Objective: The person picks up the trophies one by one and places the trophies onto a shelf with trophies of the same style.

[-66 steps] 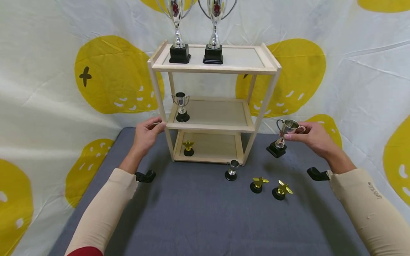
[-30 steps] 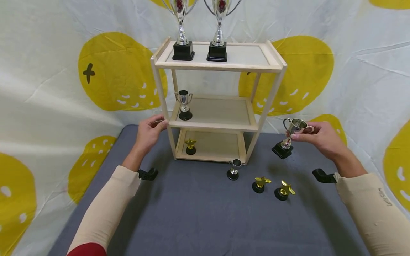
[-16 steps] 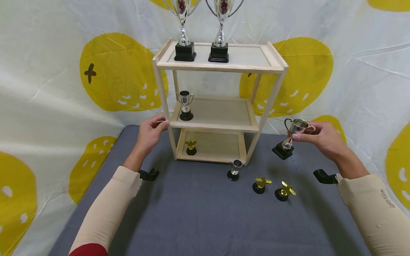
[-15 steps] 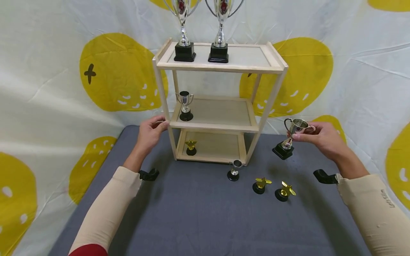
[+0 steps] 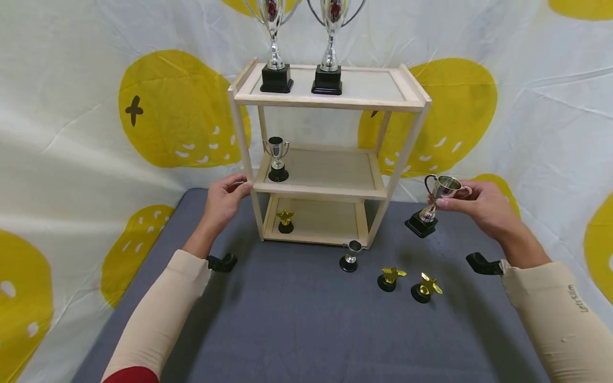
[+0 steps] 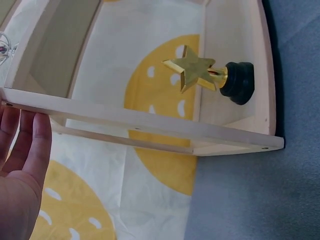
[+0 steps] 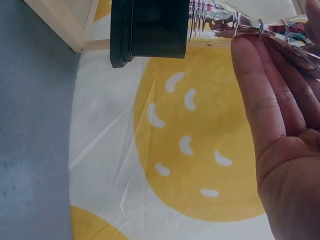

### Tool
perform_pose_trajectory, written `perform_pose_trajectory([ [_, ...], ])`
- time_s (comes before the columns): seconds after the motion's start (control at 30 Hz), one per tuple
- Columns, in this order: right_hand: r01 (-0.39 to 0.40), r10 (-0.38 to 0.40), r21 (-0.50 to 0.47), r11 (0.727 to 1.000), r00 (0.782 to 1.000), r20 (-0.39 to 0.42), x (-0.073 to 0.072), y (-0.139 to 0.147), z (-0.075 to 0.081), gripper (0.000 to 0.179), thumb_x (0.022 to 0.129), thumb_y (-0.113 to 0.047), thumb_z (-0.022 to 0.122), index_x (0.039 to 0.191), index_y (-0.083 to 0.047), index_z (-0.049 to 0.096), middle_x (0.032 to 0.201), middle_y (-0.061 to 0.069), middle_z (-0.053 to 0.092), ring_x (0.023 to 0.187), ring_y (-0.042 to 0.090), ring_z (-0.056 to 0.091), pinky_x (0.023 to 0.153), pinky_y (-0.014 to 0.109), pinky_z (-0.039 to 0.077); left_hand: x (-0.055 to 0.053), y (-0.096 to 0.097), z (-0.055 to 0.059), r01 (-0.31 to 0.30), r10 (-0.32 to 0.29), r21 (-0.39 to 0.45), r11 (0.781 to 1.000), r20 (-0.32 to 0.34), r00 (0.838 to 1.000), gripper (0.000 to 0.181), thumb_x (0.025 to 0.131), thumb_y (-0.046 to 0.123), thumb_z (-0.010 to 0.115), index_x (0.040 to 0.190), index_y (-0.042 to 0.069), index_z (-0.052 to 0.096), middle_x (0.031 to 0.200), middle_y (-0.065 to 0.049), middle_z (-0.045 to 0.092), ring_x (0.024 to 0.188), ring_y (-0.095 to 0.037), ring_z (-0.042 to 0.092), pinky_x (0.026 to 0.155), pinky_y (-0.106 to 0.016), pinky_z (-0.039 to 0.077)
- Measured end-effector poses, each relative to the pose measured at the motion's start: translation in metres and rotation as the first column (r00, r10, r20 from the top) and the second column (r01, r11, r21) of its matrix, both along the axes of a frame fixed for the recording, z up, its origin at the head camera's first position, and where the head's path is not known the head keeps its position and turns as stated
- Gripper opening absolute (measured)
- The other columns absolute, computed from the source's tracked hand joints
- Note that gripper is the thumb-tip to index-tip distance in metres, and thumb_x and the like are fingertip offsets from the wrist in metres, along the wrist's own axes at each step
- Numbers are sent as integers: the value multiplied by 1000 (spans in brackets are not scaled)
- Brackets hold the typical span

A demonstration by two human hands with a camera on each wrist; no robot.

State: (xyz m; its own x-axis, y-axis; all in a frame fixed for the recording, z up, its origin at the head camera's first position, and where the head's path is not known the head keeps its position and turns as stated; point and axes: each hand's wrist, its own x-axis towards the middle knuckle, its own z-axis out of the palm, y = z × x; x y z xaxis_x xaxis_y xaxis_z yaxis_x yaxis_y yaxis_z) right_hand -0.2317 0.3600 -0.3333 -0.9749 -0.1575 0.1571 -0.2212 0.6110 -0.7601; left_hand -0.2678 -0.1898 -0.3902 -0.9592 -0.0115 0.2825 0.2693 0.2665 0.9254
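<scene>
While the left hand (image 5: 223,201) touches the pale wooden three-tier shelf (image 5: 320,189), its closure unclear, the right hand (image 5: 486,208) grips a silver two-handled trophy (image 5: 441,190), tilted above the grey table (image 5: 297,319).

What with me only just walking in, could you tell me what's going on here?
A person's right-hand grip holds a silver cup trophy, tilted and off the gray table, to the right of a wooden shelf unit. The left-hand grip touches the unit's left post. Two tall trophies stand on its top, a smaller cup on the middle tier and a gold star trophy on the bottom. Another small cup and two gold stars stand on the table.
</scene>
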Motion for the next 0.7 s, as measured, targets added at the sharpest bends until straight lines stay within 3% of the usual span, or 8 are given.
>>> perform_pose_trajectory([
  [0.37, -2, 2, -2, 1000, 1000, -7, 4, -2, -6, 15, 94, -14, 79, 97, 0, 76, 84, -12, 78, 78, 12, 67, 73, 18, 56, 1, 1, -1, -7, 6, 13, 1000, 8, 1000, 35, 103, 16, 68, 131, -3, 69, 134, -23, 66, 97, 5, 67, 87, -12, 58],
  [0.53, -29, 29, -20, 999, 1000, -12, 4, -1, -2, 16, 94, -11, 77, 102, 2, 76, 88, -13, 80, 80, 10, 71, 75, 17, 57, -2, 3, 1, 0, 0, 13, 1000, 3, 1000, 35, 103, 17, 67, 131, -3, 68, 132, -23, 66, 97, 5, 67, 87, -13, 58],
  [0.7, -7, 7, -1, 1000, 1000, -5, 3, -2, 1, 17, 94, -15, 79, 102, 0, 77, 87, -14, 79, 80, 11, 69, 73, 18, 56, 0, 3, 2, 0, 0, 38, 999, -7, 1000, 34, 102, 13, 67, 131, -5, 67, 130, -23, 66, 95, 6, 67, 85, -12, 58],
])
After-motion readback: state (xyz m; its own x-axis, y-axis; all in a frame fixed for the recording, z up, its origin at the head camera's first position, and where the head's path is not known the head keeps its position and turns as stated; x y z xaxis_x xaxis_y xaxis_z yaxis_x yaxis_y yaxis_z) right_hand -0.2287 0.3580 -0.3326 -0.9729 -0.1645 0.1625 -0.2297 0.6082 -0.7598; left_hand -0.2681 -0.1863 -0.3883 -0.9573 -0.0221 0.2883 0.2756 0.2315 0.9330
